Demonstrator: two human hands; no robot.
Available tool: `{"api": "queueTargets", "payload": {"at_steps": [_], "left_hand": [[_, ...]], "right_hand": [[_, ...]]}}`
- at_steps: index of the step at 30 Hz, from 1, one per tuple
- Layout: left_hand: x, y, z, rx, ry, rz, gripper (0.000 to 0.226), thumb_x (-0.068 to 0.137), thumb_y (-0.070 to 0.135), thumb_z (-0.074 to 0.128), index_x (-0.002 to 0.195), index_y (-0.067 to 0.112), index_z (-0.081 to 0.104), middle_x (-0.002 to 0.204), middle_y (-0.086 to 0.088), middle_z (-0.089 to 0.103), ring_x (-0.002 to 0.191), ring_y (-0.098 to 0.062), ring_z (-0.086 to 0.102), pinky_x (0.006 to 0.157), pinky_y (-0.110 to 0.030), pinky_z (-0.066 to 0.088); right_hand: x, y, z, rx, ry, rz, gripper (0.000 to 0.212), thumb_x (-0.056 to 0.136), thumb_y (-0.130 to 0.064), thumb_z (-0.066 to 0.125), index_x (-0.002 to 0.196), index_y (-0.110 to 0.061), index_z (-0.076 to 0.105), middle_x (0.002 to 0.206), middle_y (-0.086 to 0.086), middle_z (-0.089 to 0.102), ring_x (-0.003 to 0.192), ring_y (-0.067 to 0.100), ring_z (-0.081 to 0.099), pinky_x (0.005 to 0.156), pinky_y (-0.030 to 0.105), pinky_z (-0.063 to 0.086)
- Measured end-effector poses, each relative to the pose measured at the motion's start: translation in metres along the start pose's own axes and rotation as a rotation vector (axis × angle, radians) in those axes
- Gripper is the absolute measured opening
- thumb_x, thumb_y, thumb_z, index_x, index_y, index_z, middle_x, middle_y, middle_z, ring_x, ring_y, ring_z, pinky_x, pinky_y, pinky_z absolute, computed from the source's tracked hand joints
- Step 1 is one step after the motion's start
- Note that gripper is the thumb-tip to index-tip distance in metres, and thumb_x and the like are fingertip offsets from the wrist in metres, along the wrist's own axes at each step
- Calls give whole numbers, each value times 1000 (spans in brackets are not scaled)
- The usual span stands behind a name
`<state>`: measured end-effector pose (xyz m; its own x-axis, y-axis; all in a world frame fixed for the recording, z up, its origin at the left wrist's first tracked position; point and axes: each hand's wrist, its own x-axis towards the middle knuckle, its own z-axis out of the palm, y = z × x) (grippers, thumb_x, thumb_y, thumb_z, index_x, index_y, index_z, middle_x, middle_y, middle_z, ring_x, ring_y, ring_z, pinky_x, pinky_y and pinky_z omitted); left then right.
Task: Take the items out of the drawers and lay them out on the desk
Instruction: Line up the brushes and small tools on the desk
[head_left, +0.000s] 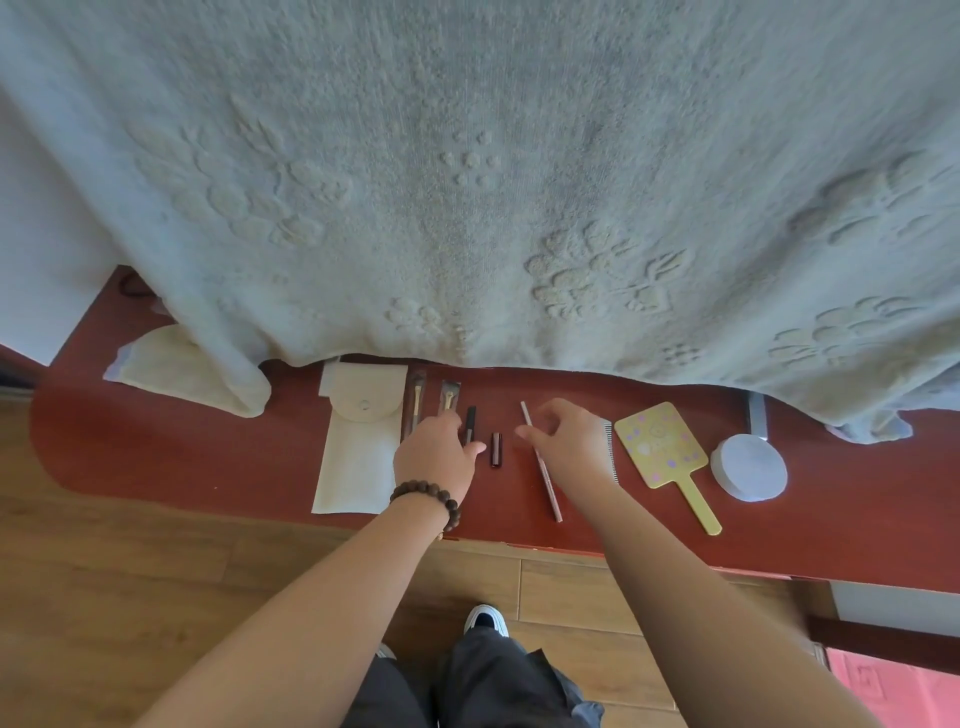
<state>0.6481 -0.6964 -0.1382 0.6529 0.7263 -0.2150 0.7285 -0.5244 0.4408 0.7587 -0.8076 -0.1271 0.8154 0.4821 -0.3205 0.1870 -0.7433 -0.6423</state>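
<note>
Items lie in a row on the red desk (208, 457). My left hand (435, 451), with a bead bracelet on the wrist, is curled over the lower end of a black tube (471, 420), thumb and fingers on it. Two brushes (420, 395) lie just left of that hand. A short dark lipstick (496, 449) lies between my hands. My right hand (571, 441) pinches the upper part of a thin pink pencil (545, 475) that lies flat on the desk. A comb (609, 447) is partly hidden under my right hand.
A cream pouch (358, 447) and a folded cloth (171, 371) lie to the left. A yellow hand mirror (662, 447) and a round white box (750, 467) lie to the right. A pale embossed blanket (493, 182) overhangs the desk's far side. Wooden floor lies below.
</note>
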Motion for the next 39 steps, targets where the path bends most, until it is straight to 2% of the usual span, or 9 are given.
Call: {"api": "queueTargets", "payload": {"at_steps": [6, 11, 15, 21, 24, 28, 34, 37, 39], "left_hand": [[-6, -7, -5, -156, 55, 74, 33, 87, 34, 65, 116, 18, 61, 102, 2, 67, 87, -14, 64, 76, -31, 55], [-10, -8, -11, -270, 30, 125, 27, 88, 27, 66, 113, 17, 64, 94, 6, 65, 76, -8, 63, 74, -24, 54], [-11, -2, -14, -378, 10, 104, 22, 86, 24, 68, 106, 15, 67, 93, 2, 68, 79, -8, 62, 76, -20, 52], [-6, 17, -20, -739, -146, -96, 18, 84, 21, 70, 98, 9, 73, 92, -8, 73, 80, -15, 71, 76, -35, 60], [-12, 31, -30, -954, -296, -163, 11, 83, 12, 71, 92, 8, 74, 88, -11, 74, 84, -18, 72, 75, -32, 60], [-17, 41, -36, -989, -311, -150, 17, 80, 12, 75, 96, 5, 72, 89, -12, 73, 83, -20, 72, 76, -36, 60], [-20, 43, -44, -1003, -343, -113, 11, 83, 11, 72, 90, 4, 67, 84, -13, 73, 80, -26, 72, 76, -44, 60], [-22, 42, -48, -995, -391, -74, 11, 83, 11, 72, 90, 3, 68, 83, -13, 73, 77, -25, 73, 75, -45, 60], [-24, 43, -48, -959, -405, -32, 8, 83, 11, 72, 88, 6, 69, 82, -12, 73, 77, -25, 73, 75, -44, 60]], "right_hand": [[0, 2, -2, -282, -142, 70, 53, 76, -33, 77, 113, -6, 52, 113, 11, 54, 100, 28, 57, 75, 33, 43], [1, -2, 10, -414, -153, 132, 29, 84, -22, 70, 106, -5, 59, 108, 14, 63, 98, 33, 62, 68, 34, 45], [-2, -5, 10, -443, -107, 124, 15, 89, -17, 61, 102, -9, 61, 104, 11, 65, 93, 30, 64, 63, 32, 44], [-23, -5, -12, 175, -89, 53, 10, 82, -23, 70, 80, -14, 67, 75, 5, 70, 70, 21, 67, 68, 35, 57], [-42, -14, -24, 323, -80, 31, 10, 82, -23, 72, 81, -13, 69, 72, 7, 71, 55, 12, 63, 56, 19, 54], [-57, -21, -31, 373, -48, -11, 9, 82, -22, 71, 75, -19, 69, 67, 5, 70, 50, 6, 61, 52, 13, 50], [-52, -17, -51, 410, 3, -34, 18, 83, -27, 71, 74, -11, 67, 61, 6, 66, 56, 18, 63, 63, 34, 56], [-43, -21, -65, 624, -4, -32, 5, 86, -18, 68, 89, -14, 69, 77, 6, 71, 70, 18, 67, 70, 31, 58], [-39, -25, -69, 718, -100, -45, 11, 87, -15, 66, 98, -12, 70, 86, 10, 73, 79, 20, 69, 76, 31, 59]]}}
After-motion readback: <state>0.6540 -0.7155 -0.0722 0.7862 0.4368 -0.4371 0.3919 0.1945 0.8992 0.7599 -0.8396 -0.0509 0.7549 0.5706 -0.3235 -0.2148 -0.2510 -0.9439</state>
